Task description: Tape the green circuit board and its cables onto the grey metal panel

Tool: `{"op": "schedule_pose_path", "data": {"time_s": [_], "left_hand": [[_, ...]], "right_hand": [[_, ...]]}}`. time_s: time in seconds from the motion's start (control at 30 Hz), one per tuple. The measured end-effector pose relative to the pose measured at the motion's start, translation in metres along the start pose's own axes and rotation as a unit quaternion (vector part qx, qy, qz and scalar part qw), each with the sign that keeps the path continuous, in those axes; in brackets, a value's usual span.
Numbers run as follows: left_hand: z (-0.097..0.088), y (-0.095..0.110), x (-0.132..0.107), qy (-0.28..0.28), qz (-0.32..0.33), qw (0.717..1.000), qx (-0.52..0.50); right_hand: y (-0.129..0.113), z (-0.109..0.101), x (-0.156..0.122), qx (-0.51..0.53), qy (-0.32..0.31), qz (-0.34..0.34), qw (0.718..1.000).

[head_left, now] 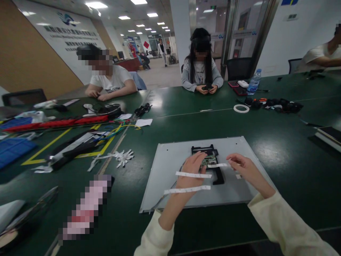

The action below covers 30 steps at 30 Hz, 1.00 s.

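My left hand (pixel 189 170) rests on a green circuit board (pixel 209 161) set in a black plastic frame (pixel 218 176), its fingers and thumb at the board's left side. Two strips of white tape (pixel 186 190) lie across the back of this hand and wrist. Between the thumb and fingers of my right hand (pixel 243 167), a short white tape strip (pixel 218 165) is pinched, its other end reaching over the board. Frame and board lie on a pale grey flat panel (pixel 170 160). A cable runs along the panel's left side, partly hidden by my left hand.
White tape scraps (pixel 124 157) and a phone (pixel 86 206) lie to the left. Farther left are a red strip (pixel 61 122) and blue trays (pixel 16 149). A tape roll (pixel 241 108), water bottle (pixel 254 82) and black cables (pixel 277 105) are at the far right. Two people sit opposite.
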<state>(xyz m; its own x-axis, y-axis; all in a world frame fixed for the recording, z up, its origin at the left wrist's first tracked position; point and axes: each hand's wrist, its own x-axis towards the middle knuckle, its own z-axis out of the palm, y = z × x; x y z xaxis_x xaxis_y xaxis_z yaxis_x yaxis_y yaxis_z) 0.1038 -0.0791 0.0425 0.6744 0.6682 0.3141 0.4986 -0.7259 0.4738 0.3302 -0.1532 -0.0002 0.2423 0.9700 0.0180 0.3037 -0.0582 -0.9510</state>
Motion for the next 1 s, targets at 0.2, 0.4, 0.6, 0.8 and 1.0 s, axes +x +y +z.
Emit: {"op": "schedule_pose_path", "data": {"time_s": [0.2,0.4,0.6,0.8,1.0], "left_hand": [[0.032,0.029,-0.032,0.031,-0.032,0.999,-0.023],[0.057,0.049,-0.044,-0.019,-0.052,0.998,-0.033],[0.070,0.044,-0.049,-0.048,-0.063,0.997,0.017],[0.082,0.047,-0.056,-0.052,-0.070,0.993,0.076],[0.082,0.052,-0.057,-0.057,-0.079,0.990,0.102]], "right_hand": [[0.011,0.014,-0.010,-0.110,0.006,-0.025,0.994],[0.009,0.018,-0.012,-0.170,0.004,-0.053,0.984],[0.013,0.025,-0.013,-0.236,0.008,-0.088,0.968],[0.024,0.035,-0.016,-0.350,0.037,-0.128,0.927],[0.024,0.038,-0.022,-0.454,0.074,-0.134,0.878]]}}
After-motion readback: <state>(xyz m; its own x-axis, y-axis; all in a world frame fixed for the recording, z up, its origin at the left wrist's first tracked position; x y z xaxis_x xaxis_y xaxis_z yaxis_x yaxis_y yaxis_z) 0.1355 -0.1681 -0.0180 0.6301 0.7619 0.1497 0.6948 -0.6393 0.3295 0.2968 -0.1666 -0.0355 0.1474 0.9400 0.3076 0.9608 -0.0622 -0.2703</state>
